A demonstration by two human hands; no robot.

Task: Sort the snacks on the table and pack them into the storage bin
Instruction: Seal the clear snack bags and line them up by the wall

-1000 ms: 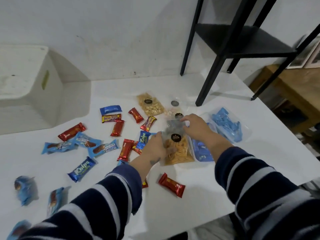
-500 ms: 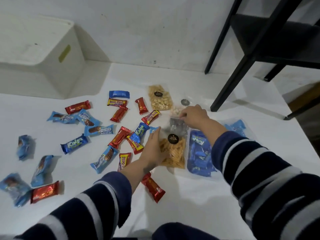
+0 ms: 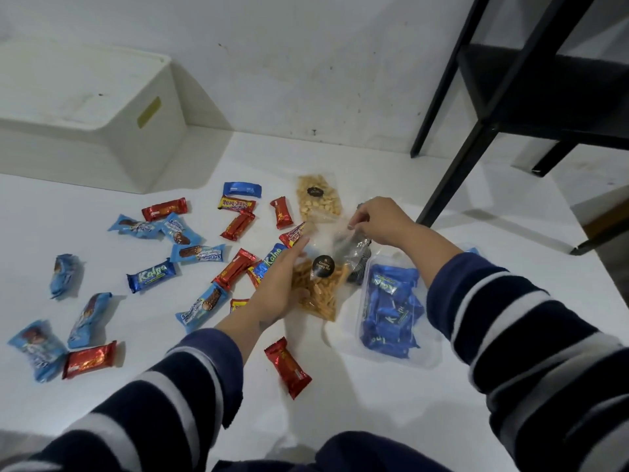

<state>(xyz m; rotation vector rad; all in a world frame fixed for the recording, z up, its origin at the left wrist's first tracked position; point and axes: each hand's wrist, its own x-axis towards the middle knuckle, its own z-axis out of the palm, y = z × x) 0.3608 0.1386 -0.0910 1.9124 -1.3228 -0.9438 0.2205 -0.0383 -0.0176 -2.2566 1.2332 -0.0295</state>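
Both hands on the chip bag [image 3: 318, 291], mid-table.

Left hand [image 3: 275, 287] flat against its left side, fingers straight; right hand [image 3: 377, 219] pinching the clear top edge. Bin [image 3: 102, 131] back left by the wall (lid on), candy bars [image 3: 151, 275] scattered between, blue pack [image 3: 389, 311] just right.

Long navy sleeves [image 3: 503, 321] with broad white stripes, bare hands [image 3: 381, 221].

A white storage bin [image 3: 102, 131] sits at the table's far left. Red and blue wrapped snack bars [image 3: 151, 275] lie scattered flat before it. A clear pouch of orange sticks [image 3: 320, 291] lies between a pouch of pale crackers [image 3: 318, 197] and a clear bag of blue bars [image 3: 391, 311].
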